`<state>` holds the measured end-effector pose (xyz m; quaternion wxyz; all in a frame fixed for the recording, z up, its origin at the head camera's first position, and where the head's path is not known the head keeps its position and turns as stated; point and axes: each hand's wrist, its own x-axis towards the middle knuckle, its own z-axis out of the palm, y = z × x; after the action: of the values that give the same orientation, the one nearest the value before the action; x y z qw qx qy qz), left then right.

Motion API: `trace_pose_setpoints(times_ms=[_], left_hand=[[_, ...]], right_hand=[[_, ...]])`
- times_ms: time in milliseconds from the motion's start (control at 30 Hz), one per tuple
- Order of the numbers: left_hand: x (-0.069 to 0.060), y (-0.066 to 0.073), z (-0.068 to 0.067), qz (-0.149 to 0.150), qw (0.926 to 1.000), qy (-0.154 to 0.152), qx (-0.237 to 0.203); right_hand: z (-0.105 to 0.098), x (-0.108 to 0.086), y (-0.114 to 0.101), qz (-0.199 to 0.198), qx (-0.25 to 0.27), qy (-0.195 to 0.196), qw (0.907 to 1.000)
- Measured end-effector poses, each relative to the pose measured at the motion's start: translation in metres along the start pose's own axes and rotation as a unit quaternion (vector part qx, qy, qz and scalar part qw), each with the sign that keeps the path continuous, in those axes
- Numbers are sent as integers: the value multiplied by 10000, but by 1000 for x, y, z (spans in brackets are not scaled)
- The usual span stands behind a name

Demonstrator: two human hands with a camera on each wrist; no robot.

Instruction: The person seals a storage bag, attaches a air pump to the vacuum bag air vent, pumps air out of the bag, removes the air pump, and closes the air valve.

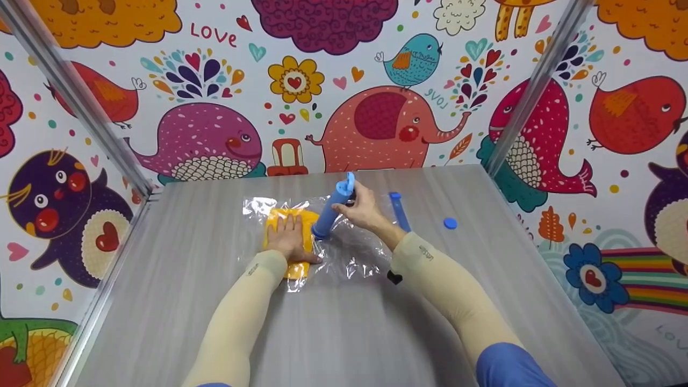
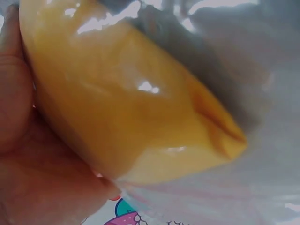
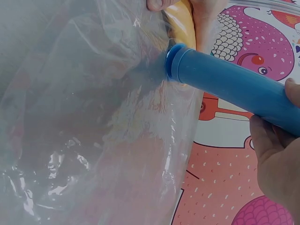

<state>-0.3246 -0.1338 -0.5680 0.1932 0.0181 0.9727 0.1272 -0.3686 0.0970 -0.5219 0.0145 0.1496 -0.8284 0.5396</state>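
Note:
A clear plastic bag (image 1: 352, 258) lies on the table with a folded yellow item (image 1: 297, 270), apparently cloth, inside its left part. My left hand (image 1: 289, 240) rests flat on the yellow item through the plastic, fingers spread and straight. My right hand (image 1: 366, 209) grips a blue hand pump (image 1: 328, 217) near its upper end. The pump leans to the right, its wide lower rim against the bag beside the yellow item. In the right wrist view, fingers and thumb curl round the blue tube (image 3: 234, 82). Its contact with the bag is partly hidden.
Right of the bag lies a blue strip (image 1: 399, 212) with a wider end piece. Farther right is a round blue cap (image 1: 450, 223). The grey wood-grain table (image 1: 333, 333) meets cartoon-printed walls (image 1: 322, 43) at the back and sides.

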Motion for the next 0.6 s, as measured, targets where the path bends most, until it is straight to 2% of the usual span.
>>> trace_pose_setpoints(times_ms=[333, 600], left_hand=[[2, 2, 5, -14, 10000, -30, -16], [0, 5, -6, -19, 9999, -57, 124]], right_hand=[[0, -1, -1, 150, -319, 204, 9992], [-3, 0, -5, 40, -561, -9, 9984]])
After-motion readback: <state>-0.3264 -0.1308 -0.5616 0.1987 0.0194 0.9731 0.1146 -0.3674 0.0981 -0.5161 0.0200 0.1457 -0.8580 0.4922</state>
